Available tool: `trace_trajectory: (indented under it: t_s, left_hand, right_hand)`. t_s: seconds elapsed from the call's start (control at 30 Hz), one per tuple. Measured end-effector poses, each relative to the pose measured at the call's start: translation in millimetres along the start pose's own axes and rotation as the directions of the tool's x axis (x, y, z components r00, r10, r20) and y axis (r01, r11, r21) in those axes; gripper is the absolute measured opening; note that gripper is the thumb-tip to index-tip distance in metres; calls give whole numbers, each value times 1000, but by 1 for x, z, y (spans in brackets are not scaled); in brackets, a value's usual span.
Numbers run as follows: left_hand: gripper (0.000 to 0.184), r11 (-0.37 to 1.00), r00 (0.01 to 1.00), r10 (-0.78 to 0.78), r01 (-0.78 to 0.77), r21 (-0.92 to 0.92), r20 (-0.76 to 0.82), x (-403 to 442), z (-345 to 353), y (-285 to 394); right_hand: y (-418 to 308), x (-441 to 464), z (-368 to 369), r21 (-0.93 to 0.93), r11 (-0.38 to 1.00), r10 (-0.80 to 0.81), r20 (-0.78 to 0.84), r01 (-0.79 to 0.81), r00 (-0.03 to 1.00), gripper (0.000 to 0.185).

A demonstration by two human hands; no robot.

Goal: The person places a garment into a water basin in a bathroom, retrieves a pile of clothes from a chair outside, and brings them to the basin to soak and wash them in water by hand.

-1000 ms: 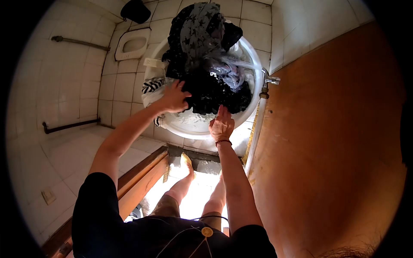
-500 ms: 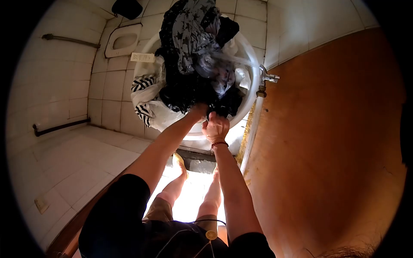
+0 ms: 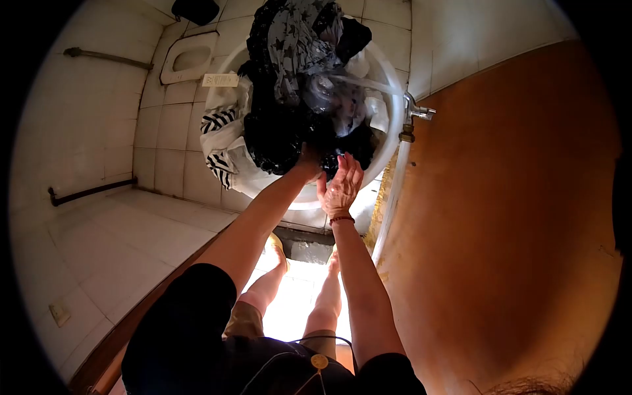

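Note:
Black wet cloth (image 3: 280,135) lies heaped in a round white basin (image 3: 395,125), with a grey star-patterned cloth (image 3: 293,49) on top at the back. Water from the tap (image 3: 418,113) runs onto the pile. My left hand (image 3: 307,164) is at the near edge of the black cloth, its fingers mostly hidden in the dark folds. Beside it on the right, my right hand (image 3: 340,187) is open, fingers stretched toward the cloth's near edge. White cloth with black stripes (image 3: 219,120) hangs over the basin's left rim.
A squat toilet (image 3: 189,58) and a black bucket (image 3: 195,10) are at the back left. A pale pipe (image 3: 393,197) runs down beside the brown wooden panel (image 3: 500,217) on the right. A pale labelled bar (image 3: 220,80) lies at the basin's left rim.
My left hand has moved right and into the near black cloth. My right hand closed beside it, then opened again. The striped cloth shows more on the left.

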State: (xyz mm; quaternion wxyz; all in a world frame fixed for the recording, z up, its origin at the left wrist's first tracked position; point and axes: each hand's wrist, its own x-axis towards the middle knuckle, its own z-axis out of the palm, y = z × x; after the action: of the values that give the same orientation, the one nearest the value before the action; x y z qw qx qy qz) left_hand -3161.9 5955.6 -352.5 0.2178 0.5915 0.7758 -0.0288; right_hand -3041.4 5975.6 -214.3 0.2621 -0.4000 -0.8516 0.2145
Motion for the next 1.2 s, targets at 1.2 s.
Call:
trace_trajectory:
  t_s: [1.2]
  left_hand:
    - [29, 981, 941, -29, -38, -190, -337, 84, -294, -36]
  right_hand:
    - [1, -3, 5, -89, 995, 52, 41, -49, 998, 50]
